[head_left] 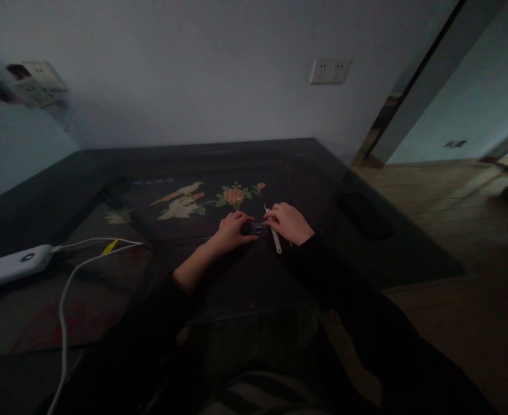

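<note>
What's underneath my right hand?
Your right hand grips a slim white tool, its near end showing. The fingers cover its middle, and anything directly beneath the palm is hidden.

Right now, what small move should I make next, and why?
Probably steady the small dark object with your left hand before shifting the slim white tool: that hand holds the object's left end, while your right hand holds the tool close to its right end.
</note>
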{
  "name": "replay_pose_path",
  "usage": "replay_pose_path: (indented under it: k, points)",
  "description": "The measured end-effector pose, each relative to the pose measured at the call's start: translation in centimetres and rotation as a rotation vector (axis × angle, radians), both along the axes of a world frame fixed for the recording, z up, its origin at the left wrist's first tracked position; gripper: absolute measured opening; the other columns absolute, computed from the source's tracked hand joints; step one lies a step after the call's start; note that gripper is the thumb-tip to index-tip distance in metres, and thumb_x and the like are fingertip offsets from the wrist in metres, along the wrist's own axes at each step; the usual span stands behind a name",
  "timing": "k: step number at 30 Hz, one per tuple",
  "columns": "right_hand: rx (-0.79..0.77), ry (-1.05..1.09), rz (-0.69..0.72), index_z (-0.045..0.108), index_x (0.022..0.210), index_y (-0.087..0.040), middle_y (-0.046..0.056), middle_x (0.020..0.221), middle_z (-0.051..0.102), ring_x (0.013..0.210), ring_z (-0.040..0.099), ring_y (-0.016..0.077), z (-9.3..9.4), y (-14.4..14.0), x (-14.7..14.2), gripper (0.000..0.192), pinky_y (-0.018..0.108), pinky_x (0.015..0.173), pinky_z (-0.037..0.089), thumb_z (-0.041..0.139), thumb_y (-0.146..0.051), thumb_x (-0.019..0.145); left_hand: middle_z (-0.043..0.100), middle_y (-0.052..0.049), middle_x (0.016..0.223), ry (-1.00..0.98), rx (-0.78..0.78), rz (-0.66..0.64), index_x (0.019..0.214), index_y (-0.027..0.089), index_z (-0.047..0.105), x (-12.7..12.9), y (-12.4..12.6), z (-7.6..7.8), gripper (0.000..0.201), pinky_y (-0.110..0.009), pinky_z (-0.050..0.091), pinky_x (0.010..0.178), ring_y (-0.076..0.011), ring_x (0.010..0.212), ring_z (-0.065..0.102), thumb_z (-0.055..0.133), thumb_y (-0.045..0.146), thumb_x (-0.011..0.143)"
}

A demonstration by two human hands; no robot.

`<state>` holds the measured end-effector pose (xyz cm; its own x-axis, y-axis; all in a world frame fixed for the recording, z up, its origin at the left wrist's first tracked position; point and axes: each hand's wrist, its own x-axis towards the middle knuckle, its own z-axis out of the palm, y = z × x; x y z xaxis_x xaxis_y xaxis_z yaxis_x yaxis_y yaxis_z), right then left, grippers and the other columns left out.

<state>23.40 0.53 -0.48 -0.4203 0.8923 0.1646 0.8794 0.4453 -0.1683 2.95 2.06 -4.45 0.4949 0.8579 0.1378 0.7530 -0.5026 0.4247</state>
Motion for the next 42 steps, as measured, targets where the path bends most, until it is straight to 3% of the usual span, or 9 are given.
replay_pose_path:
  k: [9, 20, 24, 29, 33, 36, 42]
  points:
    - [-0.013, 0.011, 0.060, 0.064, 0.122, -0.017, 0.012, 0.111, 0.060, 0.102, 0.052, 0.0256, -1.3, 0.3, 0.1, 0.055, 0.033, 0.083, 0.040, 0.077, -0.040, 0.074, 0.063, -0.009, 0.114, -0.038, 0.084, -0.004, 0.110, 0.019, 0.060, 0.2, -0.3, 0.6, 0.042, -0.042, 0.043, 0.094, -0.0274, 0.112, 0.054, 0.071, 0.041, 0.075]
    - [0.014, 0.170, 0.166, 0.059, 0.122, -0.014, 0.013, 0.118, 0.057, 0.109, 0.053, 0.0253, 0.0, 0.0, 0.5, 0.047, 0.039, 0.092, 0.043, 0.071, -0.032, 0.080, 0.061, -0.009, 0.119, -0.206, 0.226, -0.051, 0.117, 0.022, 0.056, 0.7, -0.9, 1.3, 0.044, -0.044, 0.040, 0.100, -0.0265, 0.116, 0.053, 0.071, 0.036, 0.078]
    - [0.003, 0.341, 0.254, 0.059, 0.120, -0.015, 0.011, 0.118, 0.058, 0.109, 0.055, 0.0226, 1.2, 0.2, 2.9, 0.042, 0.037, 0.094, 0.044, 0.069, -0.024, 0.080, 0.057, -0.010, 0.123, -0.337, 0.259, -0.048, 0.125, 0.022, 0.050, 1.6, -2.1, 1.6, 0.043, -0.042, 0.041, 0.103, -0.0238, 0.118, 0.051, 0.062, 0.033, 0.085]
    - [0.037, 0.425, 0.081, 0.059, 0.123, -0.013, 0.010, 0.108, 0.059, 0.086, 0.058, 0.0198, 0.4, 0.7, 9.4, 0.050, 0.036, 0.083, 0.047, 0.072, -0.027, 0.077, 0.057, -0.011, 0.120, -0.316, 0.199, -0.149, 0.118, 0.020, 0.056, 2.5, -3.0, 1.1, 0.030, -0.039, 0.043, 0.102, -0.0217, 0.116, 0.052, 0.053, 0.030, 0.090]
    - [-0.109, 0.363, -0.020, 0.061, 0.121, -0.014, 0.008, 0.099, 0.060, 0.083, 0.058, 0.0200, -1.4, 0.8, 13.5, 0.051, 0.036, 0.080, 0.047, 0.073, -0.029, 0.074, 0.058, -0.009, 0.118, -0.292, 0.148, -0.172, 0.115, 0.022, 0.059, 3.0, -3.1, 0.6, 0.027, -0.040, 0.045, 0.101, -0.0217, 0.114, 0.053, 0.051, 0.031, 0.091]
    - [-0.220, 0.335, 0.013, 0.065, 0.114, -0.015, 0.008, 0.100, 0.059, 0.083, 0.057, 0.0188, -2.2, 0.7, 14.1, 0.045, 0.035, 0.080, 0.047, 0.074, -0.028, 0.072, 0.059, -0.009, 0.119, -0.268, 0.125, -0.200, 0.115, 0.023, 0.060, 3.2, -3.1, 0.5, 0.026, -0.041, 0.045, 0.102, -0.0222, 0.115, 0.053, 0.053, 0.029, 0.090]
    - [-0.253, 0.320, 0.095, 0.067, 0.113, -0.015, 0.009, 0.105, 0.055, 0.093, 0.056, 0.0197, -2.2, 0.8, 12.3, 0.044, 0.035, 0.087, 0.047, 0.076, -0.027, 0.072, 0.058, -0.009, 0.123, -0.249, 0.121, -0.220, 0.115, 0.022, 0.060, 3.3, -3.1, 0.3, 0.027, -0.040, 0.044, 0.103, -0.0216, 0.116, 0.052, 0.055, 0.028, 0.089]
